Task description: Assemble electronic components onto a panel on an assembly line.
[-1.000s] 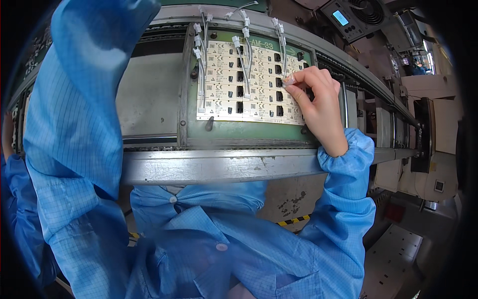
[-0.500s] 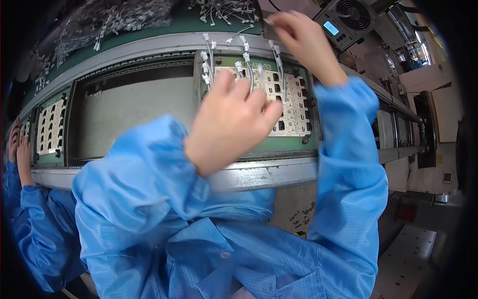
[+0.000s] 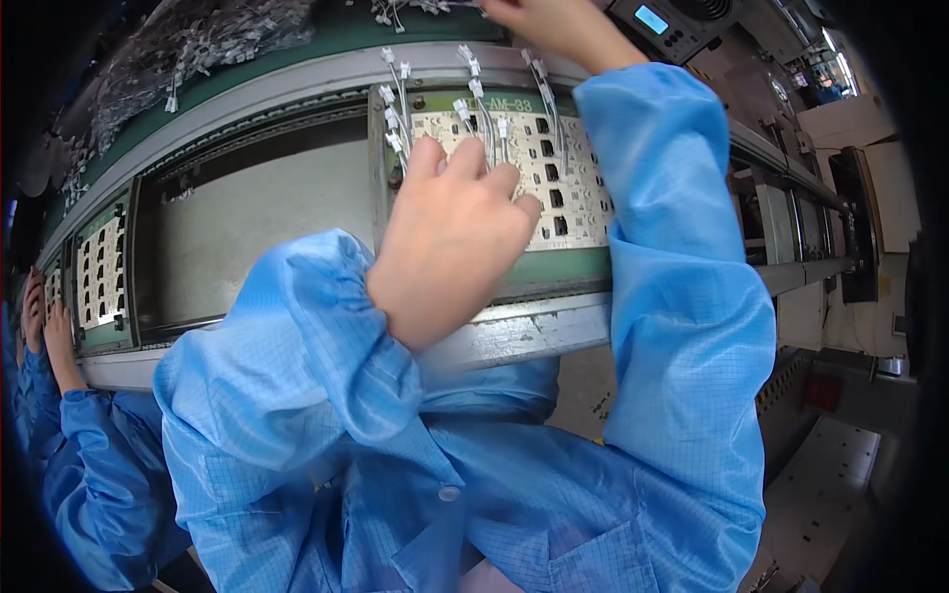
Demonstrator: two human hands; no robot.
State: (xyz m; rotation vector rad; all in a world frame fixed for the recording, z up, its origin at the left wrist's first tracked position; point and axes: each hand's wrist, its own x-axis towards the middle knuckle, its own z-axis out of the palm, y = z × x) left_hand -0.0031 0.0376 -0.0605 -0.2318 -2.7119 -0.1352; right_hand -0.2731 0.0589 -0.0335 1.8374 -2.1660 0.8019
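Clock ref.: L hand at centre, 12 toward top edge.

- L hand (image 3: 450, 242): 1 pc., palm down, over lower-L part of PCB panel; fingers bent, tips hidden, so can't tell whether grasping a lead.
- R hand (image 3: 554, 25): 1 o'clock, cut by top edge; finger state can't be told. Nearest: loose leads (image 3: 407, 10), approx. 12 o'clock.
- PCB panel (image 3: 583, 203): white, multi-unit, w/ rows of blk. sockets (image 3: 552, 172); under L fingers & out to 2 o'clock, seated in grn. pallet (image 3: 554, 265).
- White connectors w/ grey leads, grouped: L grp. (image 3: 391, 119) 11 o'clock; mid grp. (image 3: 472, 74) 12 o'clock; R grp. (image 3: 539, 74) 1 o'clock. Single connector (image 3: 503, 127) just past L fingertips, 1 o'clock.
- Clear plastic bag (image 3: 232, 40) of leads: 10–11 o'clock.
- 2nd panel (image 3: 101, 267): 9 o'clock, on conveyor; co-worker's hands (image 3: 61, 344) beside it, 8–9 o'clock.
- Metal rail (image 3: 524, 334): worn, 5 o'clock.
- Bench instrument (image 3: 672, 40): lit display, 1–2 o'clock.
- Sleeves (image 3: 682, 257): blue, fine grid, both arms.
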